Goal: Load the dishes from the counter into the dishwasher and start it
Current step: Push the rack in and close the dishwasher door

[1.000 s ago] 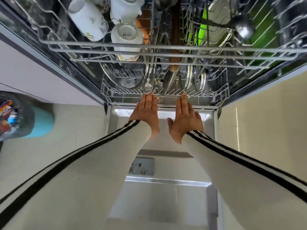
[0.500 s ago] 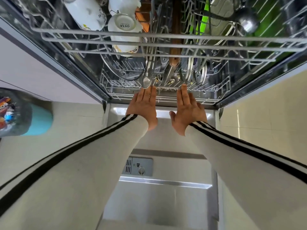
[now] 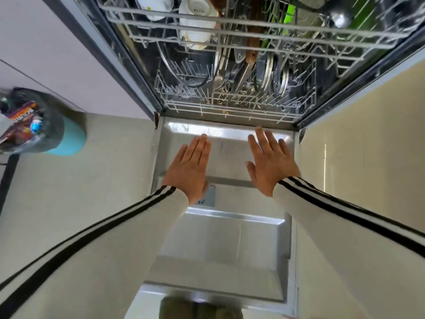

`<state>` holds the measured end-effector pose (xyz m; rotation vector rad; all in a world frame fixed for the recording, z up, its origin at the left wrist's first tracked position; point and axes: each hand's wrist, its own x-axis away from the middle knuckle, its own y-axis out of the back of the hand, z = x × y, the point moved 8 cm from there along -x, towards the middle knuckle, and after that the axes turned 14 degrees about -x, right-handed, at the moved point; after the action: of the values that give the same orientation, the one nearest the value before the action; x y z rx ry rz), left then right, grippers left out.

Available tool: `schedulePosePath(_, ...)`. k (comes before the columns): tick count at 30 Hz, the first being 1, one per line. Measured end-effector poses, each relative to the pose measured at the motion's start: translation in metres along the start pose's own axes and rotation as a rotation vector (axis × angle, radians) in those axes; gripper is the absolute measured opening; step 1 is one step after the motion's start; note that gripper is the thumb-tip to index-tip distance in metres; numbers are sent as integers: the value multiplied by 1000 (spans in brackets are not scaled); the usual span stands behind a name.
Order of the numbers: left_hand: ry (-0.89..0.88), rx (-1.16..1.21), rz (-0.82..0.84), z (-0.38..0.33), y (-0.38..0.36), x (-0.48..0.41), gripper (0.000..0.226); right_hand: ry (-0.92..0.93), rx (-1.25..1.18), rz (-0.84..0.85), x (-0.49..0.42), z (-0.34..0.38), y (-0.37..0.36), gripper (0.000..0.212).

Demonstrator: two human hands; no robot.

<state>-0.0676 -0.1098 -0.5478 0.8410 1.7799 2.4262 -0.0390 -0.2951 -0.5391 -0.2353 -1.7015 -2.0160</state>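
While two loaded racks (image 3: pixel 230 110) fill the dishwasher (image 3: pixel 132 58), the left hand (image 3: pixel 188 168), fingers (image 3: pixel 200 148) together, and right hand (image 3: pixel 272 165), fingers spread, hang over its open door (image 3: pixel 227 238).

We are viewing a bright, evenly lit scene. Glare is streaking across the steel door panel (image 3: pixel 227 155) near its hinge edge. The wide-angle lens is bowing straight edges and stretching the sleeves (image 3: pixel 103 249) toward the corners. The upper rack (image 3: pixel 253 24) is showing slight blur, and its depths are reading dark.
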Motion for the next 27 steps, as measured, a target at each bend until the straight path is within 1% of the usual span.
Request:
schedulePosePath(5,31,32,5,-3,-4,78,98,42,35,8,72,30,-12,69)
schedulePosePath(8,29,54,42,-13,-16,126,99,44,43,60,121,51,-29,74)
schedulePosePath(13,-16,71,140,-41,-52,212,99,10,1,134,208,87,-76,83)
schedulePosePath(20,-64,70,145,-76,-103,327,100,-64,-45,133,314,127,-151,96)
schedulePosePath(23,-74,59,191,-88,-127,364,104,-76,-52,155,355,138,-177,98)
schedulePosePath(27,-78,58,214,-106,-139,395,104,-104,-53,198,391,139,-204,98)
